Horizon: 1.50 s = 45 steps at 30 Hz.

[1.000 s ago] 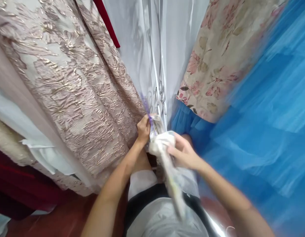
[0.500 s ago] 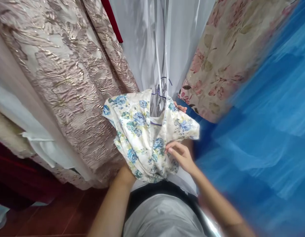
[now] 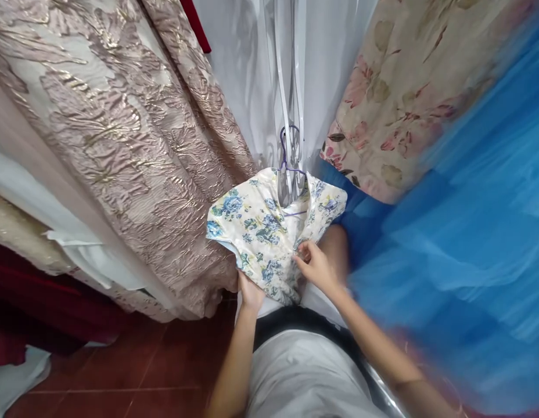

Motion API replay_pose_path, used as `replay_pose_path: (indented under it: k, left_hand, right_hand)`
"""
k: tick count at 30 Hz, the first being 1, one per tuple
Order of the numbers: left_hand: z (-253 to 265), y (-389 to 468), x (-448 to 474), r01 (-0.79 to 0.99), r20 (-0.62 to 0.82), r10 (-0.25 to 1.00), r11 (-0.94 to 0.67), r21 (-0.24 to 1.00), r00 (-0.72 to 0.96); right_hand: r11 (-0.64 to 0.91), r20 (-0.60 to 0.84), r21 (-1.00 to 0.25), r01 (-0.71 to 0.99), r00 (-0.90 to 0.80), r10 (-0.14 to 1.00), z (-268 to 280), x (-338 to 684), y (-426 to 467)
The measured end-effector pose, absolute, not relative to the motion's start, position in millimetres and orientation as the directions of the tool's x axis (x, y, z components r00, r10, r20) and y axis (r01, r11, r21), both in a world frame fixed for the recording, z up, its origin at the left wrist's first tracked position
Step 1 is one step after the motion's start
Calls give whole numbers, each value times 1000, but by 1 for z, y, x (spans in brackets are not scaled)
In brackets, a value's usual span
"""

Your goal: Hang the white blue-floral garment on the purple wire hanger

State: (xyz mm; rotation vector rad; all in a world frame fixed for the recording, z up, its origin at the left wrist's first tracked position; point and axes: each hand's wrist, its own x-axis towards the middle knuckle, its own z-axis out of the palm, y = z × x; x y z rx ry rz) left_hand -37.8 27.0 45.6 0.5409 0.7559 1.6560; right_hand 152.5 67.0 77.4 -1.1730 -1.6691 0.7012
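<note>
A short-sleeved white blouse with blue roses and green leaves hangs in front of my body on a thin purple hanger. The hanger's hook stands up out of the V-shaped neckline. My left hand holds the lower left side of the blouse, its fingers mostly hidden behind the cloth. At the front, just below the neckline, my right hand pinches the fabric between bent fingers and thumb.
Long drapes of cloth surround me: a pink-gold textured one left, white fabric with straps ahead, pink floral cloth and blue tulle right. Dark red floor tiles lie below left.
My left hand has drawn back from behind the right shoulder of the blouse to its lower left side. The blouse has turned, and the hanger hook stands more upright. My right hand stays at the front.
</note>
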Motion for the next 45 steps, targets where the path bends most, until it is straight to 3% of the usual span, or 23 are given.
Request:
replay_pose_path:
  k: [2, 5, 8, 13, 19, 23, 26, 30, 32, 35, 37, 41, 45]
  left_hand:
    - [38, 17, -37, -603, -66, 967, -101, 791, -247]
    - [38, 9, -33, -328, -16, 939, -104, 939, -345]
    - [43, 7, -30, -184, 47, 919, -128, 975, -391]
    - [37, 10, -39, -201, 26, 919, -114, 973, -394]
    - [23, 11, -38, -219, 59, 936, -142, 965, -346]
    - [20, 14, -43, -237, 37, 919, -140, 961, -393]
    - [23, 17, -53, -161, 88, 830, -208, 965, -551]
    - [32, 14, -48, 176, 416, 505, -456, 873, -756]
    - [37, 12, -34, 365, 585, 448, -486, 794, -675]
    - [46, 18, -5, 380, 603, 736, -486, 787, -308]
    - [52, 26, 11, 352, 537, 831, -464, 813, -145]
    - [60, 38, 25, 395, 551, 822, -461, 794, -147]
    - [62, 27, 23, 411, 555, 829, -481, 774, -76]
  right_hand:
    - [372, 366, -841, 394, -92, 926, 66, 144, 68]
    - [359, 357, -851, 383, -78, 931, 58, 132, 70]
    - [362, 367, -834, 416, -71, 928, 61, 126, 73]
    - [401, 409, -783, 476, -91, 908, 72, 128, 74]
    - [346, 364, -824, 447, -50, 930, 74, 119, 73]
    - [409, 431, -756, 511, -82, 899, 71, 122, 72]
    - [532, 527, -650, 543, -181, 830, 68, 140, 69]
    - [689, 618, -488, 535, -346, 706, 65, 168, 68]
    - [745, 636, -432, 508, -415, 651, 68, 177, 71]
    - [828, 647, -332, 451, -530, 548, 78, 184, 76]
    - [869, 639, -257, 422, -601, 481, 87, 186, 79]
    - [911, 633, -134, 390, -674, 382, 110, 186, 89]
    - [859, 741, -12, 512, -572, 352, 150, 183, 122]
